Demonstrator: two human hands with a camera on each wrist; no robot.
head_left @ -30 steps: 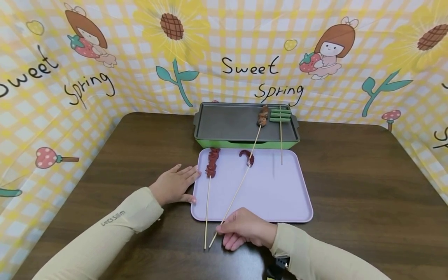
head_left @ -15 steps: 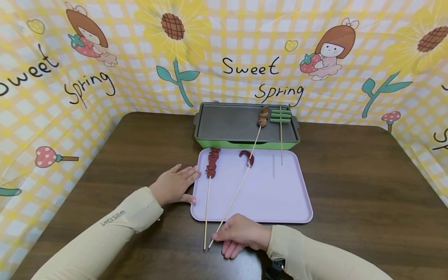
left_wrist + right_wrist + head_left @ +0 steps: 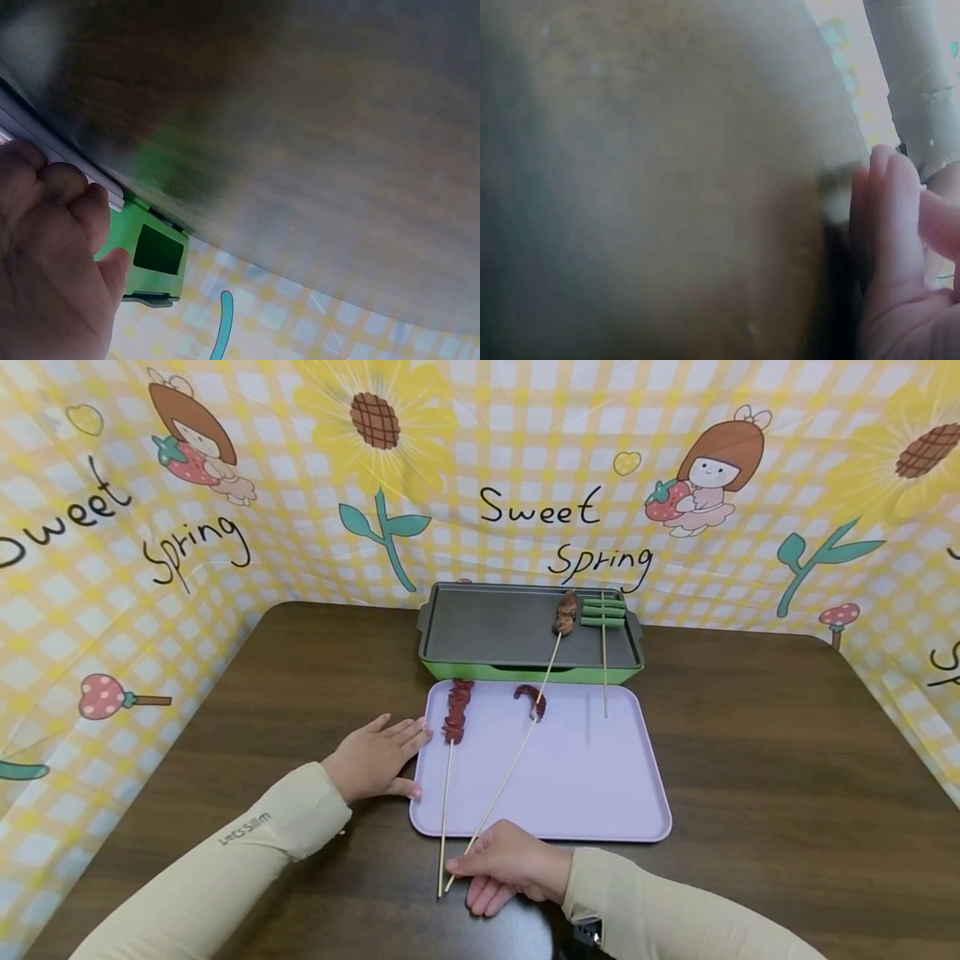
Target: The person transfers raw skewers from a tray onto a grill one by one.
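My left hand [image 3: 372, 760], fingers spread, lies at the left rim of the lilac tray [image 3: 585, 793], its fingertips touching the edge. In the left wrist view, the palm of the left hand [image 3: 56, 247] is beside the tray's side. My right hand [image 3: 513, 864] pinches the lower end of a thin wooden skewer [image 3: 504, 781] in front of the tray. At that skewer's upper end is a dark red curled piece [image 3: 537, 702], like an octopus tentacle. Left of it on the tray lies a red meat skewer [image 3: 455, 714]. The right wrist view is blurred; only part of my right hand [image 3: 900, 247] shows.
Behind the tray stands a green grill with a dark plate [image 3: 487, 627]. A brown meat skewer [image 3: 565, 614] and a green vegetable skewer [image 3: 603, 610] lie on it, their sticks reaching over the tray. A patterned cloth [image 3: 517, 435] hangs behind the brown table [image 3: 765, 760].
My right hand has shifted slightly left and toward me, down along the skewer to near its end. My left hand keeps its place at the tray.
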